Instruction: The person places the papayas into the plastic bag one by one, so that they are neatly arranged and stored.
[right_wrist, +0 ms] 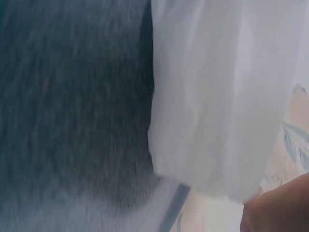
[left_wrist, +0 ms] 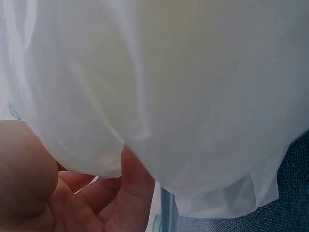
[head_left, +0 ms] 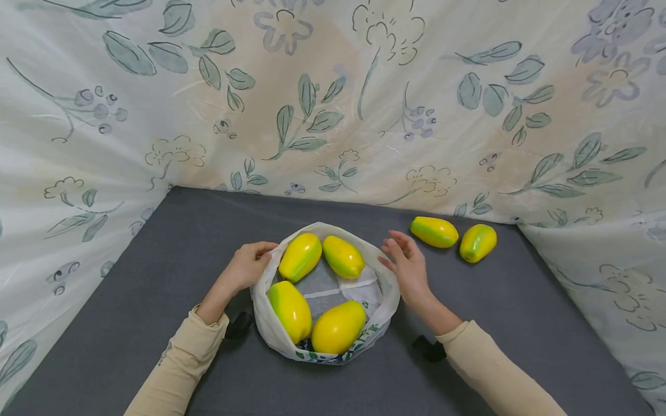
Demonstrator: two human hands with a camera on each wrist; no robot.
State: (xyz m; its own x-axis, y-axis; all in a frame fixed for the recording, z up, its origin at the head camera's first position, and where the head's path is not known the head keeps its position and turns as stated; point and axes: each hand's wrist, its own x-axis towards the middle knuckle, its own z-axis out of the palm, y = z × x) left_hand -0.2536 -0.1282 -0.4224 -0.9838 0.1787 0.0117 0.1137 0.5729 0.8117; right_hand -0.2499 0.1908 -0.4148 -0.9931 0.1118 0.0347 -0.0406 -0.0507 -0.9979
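A white cloth-like plastic bag [head_left: 262,312] with a leafy print stands with its mouth wide, several yellow-green papayas [head_left: 300,257] inside it around the inner wall. On the bag's left side my left hand [head_left: 248,267] pinches the rim between thumb and fingers; the left wrist view shows those fingers [left_wrist: 134,188] against the white material. My right hand [head_left: 411,271] is at the opposite rim, its fingers loosely bent and spread beside the edge. In the right wrist view the bag [right_wrist: 207,111] covers much of the scene, with only part of the right hand [right_wrist: 277,208] visible at the corner.
Two more papayas, one lying sideways [head_left: 434,232] and one angled beside it [head_left: 477,243], are at the back right of the dark grey table [head_left: 130,323]. Floral curtains [head_left: 322,115] hang along the back and sides of the table.
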